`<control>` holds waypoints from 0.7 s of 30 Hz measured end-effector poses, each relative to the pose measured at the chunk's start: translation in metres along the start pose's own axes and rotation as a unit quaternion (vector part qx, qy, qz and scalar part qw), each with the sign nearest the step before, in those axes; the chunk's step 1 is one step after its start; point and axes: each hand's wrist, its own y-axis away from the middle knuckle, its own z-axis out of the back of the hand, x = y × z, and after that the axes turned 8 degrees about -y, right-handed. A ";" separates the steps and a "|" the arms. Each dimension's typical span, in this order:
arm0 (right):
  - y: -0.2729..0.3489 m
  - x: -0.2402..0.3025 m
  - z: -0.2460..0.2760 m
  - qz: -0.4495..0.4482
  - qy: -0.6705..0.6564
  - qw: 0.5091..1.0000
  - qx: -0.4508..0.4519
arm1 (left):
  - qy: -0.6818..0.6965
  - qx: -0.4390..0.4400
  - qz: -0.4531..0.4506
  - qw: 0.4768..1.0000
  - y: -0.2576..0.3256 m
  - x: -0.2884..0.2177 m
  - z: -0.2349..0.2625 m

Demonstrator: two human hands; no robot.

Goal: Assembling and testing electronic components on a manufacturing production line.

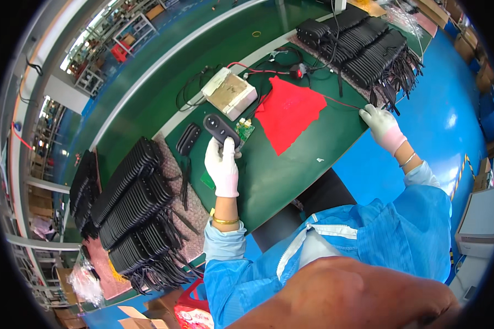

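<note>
My left hand (222, 170), in a white glove, is closed around a black remote-like handset (219, 128) with round buttons, raised over the green table. My gloved right hand (383, 129) is at the table's right edge, its fingers pinched on a thin dark-red wire (343, 103). That wire runs left across a red cloth (291, 112) lying flat. Just beyond the handset lies a small green circuit board (245, 130), partly hidden. Left of my left hand rests a second black device (188, 139), and a black strap (185, 183) lies near it.
A worn white box (229, 94) stands behind the handset among tangled black and red cables (252, 67). Rows of black devices with dangling straps are stacked on bubble wrap at the left (137, 214) and far right (362, 46). A red bag (195, 310) sits below the table.
</note>
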 end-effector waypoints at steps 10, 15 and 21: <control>-0.010 -0.008 0.002 0.010 -0.012 0.998 0.063 | -0.023 -0.002 -0.021 0.999 -0.001 -0.003 0.002; -0.034 -0.002 0.021 -0.013 0.030 0.991 0.127 | -0.021 -0.008 -0.018 1.000 -0.001 -0.003 -0.001; -0.054 0.002 0.024 -0.041 0.077 0.967 0.238 | -0.025 -0.014 -0.022 0.999 -0.002 -0.006 -0.001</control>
